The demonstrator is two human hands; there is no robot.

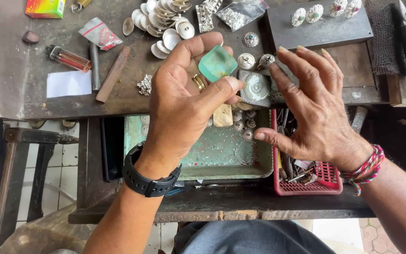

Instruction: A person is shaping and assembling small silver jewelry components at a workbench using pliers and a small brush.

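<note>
I am seeing a small rectangular box lying at the top left edge of the workbench, printed in a rainbow fade of red, orange, yellow and green. Just right of it and a little lower, a small clear plastic bag is lying flat, showing red contents inside. Further right along the top edge, another clear plastic bag is lying at an angle, filled with small silvery bits. A blank white paper slip is sitting near the bench's front left edge.
</note>
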